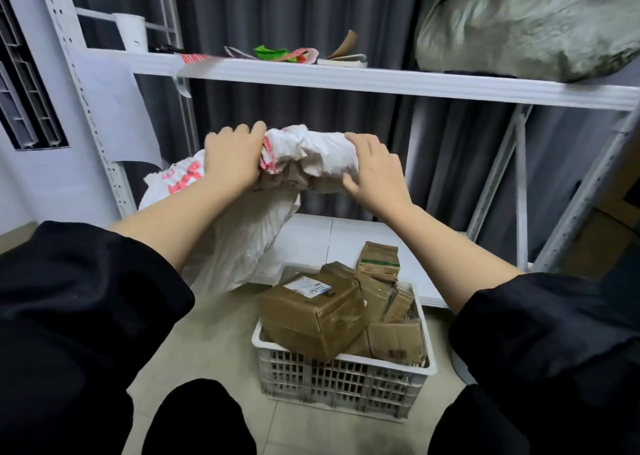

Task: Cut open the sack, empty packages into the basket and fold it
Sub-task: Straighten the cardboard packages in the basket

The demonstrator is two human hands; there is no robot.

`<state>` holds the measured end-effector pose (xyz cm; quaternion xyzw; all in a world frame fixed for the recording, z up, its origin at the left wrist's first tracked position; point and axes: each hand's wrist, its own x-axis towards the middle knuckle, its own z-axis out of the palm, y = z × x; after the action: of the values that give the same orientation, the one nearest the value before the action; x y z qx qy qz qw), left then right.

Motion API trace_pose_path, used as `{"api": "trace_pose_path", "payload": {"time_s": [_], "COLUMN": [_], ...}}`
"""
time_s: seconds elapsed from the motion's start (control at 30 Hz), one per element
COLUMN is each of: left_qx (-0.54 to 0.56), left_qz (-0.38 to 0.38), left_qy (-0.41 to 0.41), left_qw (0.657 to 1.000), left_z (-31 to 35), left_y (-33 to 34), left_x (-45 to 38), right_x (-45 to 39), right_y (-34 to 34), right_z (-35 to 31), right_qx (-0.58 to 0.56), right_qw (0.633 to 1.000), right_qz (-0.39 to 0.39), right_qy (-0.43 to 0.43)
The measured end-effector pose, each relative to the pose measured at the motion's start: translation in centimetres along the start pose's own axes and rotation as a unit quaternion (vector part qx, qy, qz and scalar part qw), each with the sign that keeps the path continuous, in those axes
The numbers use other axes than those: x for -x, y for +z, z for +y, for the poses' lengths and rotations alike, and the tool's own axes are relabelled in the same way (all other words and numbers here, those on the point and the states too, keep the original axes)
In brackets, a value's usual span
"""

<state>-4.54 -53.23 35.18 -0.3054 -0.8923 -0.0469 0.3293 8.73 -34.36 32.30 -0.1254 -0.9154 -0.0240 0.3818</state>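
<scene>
Shelf (381,82) overhead; basket (346,368) below.

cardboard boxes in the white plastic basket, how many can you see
About 5 brown cardboard boxes in the white plastic basket: large labelled, green-striped at back, front right, two between. Others may be hidden beneath.

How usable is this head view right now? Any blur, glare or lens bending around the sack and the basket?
Head view: even, soft light, no glare; wide-angle bending bows the shelf and upright posts. The sack, gripped by left hand and right hand, looks slightly soft; the basket and the cardboard packages read clearly. The black sleeves show no detail.
</scene>
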Motion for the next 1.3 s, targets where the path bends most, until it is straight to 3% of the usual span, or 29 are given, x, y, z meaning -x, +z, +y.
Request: {"api": "trace_pose_path", "payload": {"time_s": [0.43,0.57,0.93,1.0,1.13,1.2,1.3], "left_qx": [-0.011,-0.014,-0.014,-0.005,0.092,0.124,0.101], "left_qz": [-0.171,-0.218,-0.283,-0.313,-0.464,-0.499,-0.456], "left_qy": [-0.126,-0.162,-0.238,-0.25,-0.303,-0.301,-0.301], "left_qw": [0.977,0.962,0.929,0.916,0.828,0.803,0.831], "left_z": [-1.7,-0.8,-0.8,-0.8,-0.9,-1.4,-0.2], "left_y": [12.5,17.3,28.7,30.0,33.8,35.5,34.1], "left_x": [2.9,3.2,7.6,8.8,10.6,11.0,9.9], "right_x": [3.4,4.7,8.7,9.2,10.2,10.5,10.6], "right_y": [8.1,12.2,20.6,21.9,23.6,24.0,24.5], "right_z": [4.5,7.6,13.4,13.8,14.0,14.2,14.7], "right_qx": [0.026,-0.019,-0.04,-0.047,-0.045,-0.039,-0.026], "right_qw": [0.981,0.957,0.921,0.917,0.906,0.9,0.894], "right_qz": [-0.183,-0.254,-0.293,-0.292,-0.316,-0.327,-0.333], "right_qy": [0.061,0.136,0.254,0.266,0.279,0.286,0.298]}}
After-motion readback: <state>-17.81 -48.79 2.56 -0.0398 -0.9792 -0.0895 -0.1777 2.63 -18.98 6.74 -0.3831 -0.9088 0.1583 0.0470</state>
